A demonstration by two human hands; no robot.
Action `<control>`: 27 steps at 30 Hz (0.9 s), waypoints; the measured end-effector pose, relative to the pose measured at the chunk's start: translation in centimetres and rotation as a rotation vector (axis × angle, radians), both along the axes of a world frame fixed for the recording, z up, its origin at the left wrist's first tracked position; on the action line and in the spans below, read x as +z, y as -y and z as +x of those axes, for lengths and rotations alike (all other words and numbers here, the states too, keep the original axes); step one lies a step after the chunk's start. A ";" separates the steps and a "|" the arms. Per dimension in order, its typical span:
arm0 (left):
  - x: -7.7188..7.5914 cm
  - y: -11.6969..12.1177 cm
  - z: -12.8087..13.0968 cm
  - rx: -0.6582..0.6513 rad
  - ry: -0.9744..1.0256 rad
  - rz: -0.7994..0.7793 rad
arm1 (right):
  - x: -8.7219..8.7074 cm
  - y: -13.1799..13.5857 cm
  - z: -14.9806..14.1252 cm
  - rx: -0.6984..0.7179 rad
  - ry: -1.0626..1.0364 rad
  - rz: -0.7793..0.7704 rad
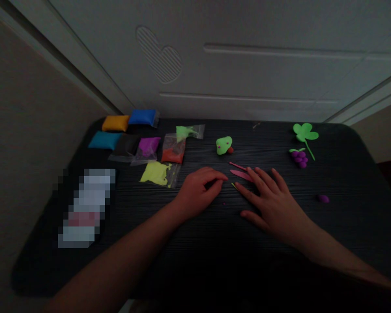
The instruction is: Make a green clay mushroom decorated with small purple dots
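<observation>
My right hand [273,202] lies palm down with fingers spread, its index fingertip on the end of a thin yellow-green clay strip [233,185]. Partly under its other fingers are two pink clay modelling tools, a slim one with a ball tip [237,166] and a flat blade [240,174]. My left hand [200,191] rests to the left, fingers curled, thumb and index tips close together; anything between them is too small to see. A tiny dark pink clay bit [224,203] lies between the hands. Beyond them sits a light green clay piece with pink dots and a red ball [223,145].
Several clay packets, including yellow [154,173], red [172,152] and purple [149,147], are at the left. A blurred-out phone [87,204] lies nearer. At right are a green clay clover [303,131], purple clay grapes [300,159] and a purple lump [323,198]. A white panel [247,74] stands behind the table.
</observation>
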State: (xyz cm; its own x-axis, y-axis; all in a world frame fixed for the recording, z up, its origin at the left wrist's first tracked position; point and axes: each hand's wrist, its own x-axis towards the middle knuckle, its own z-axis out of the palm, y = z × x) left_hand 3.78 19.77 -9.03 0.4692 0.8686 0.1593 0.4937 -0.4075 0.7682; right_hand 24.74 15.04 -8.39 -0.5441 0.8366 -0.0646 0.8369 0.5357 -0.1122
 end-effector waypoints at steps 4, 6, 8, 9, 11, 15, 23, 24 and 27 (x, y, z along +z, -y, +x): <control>-0.1 0.0 0.0 0.001 -0.003 0.001 | 0.1 0.1 -0.1 0.068 -0.024 -0.014; -0.1 0.0 0.0 -0.001 -0.006 -0.003 | 0.1 0.0 -0.1 0.064 -0.022 -0.012; -0.1 0.0 0.0 -0.001 -0.007 -0.004 | 0.1 0.0 0.0 0.030 -0.006 -0.011; -0.1 0.0 0.0 0.000 -0.009 -0.003 | 0.1 0.0 0.1 0.018 0.002 -0.013; -0.1 0.0 0.0 0.002 -0.014 0.002 | 0.0 0.0 0.1 0.021 0.004 -0.018; -0.1 0.0 0.0 0.002 -0.009 0.010 | 0.1 0.1 0.0 0.068 -0.007 -0.027; 0.0 0.0 0.1 0.002 -0.008 0.004 | 0.2 0.1 0.0 0.061 -0.009 -0.028; 0.0 0.0 0.1 0.002 -0.005 0.004 | 0.2 0.2 -0.1 0.077 -0.014 -0.031; 0.0 0.0 0.1 0.002 0.005 0.008 | 0.1 0.2 0.0 0.059 -0.009 -0.026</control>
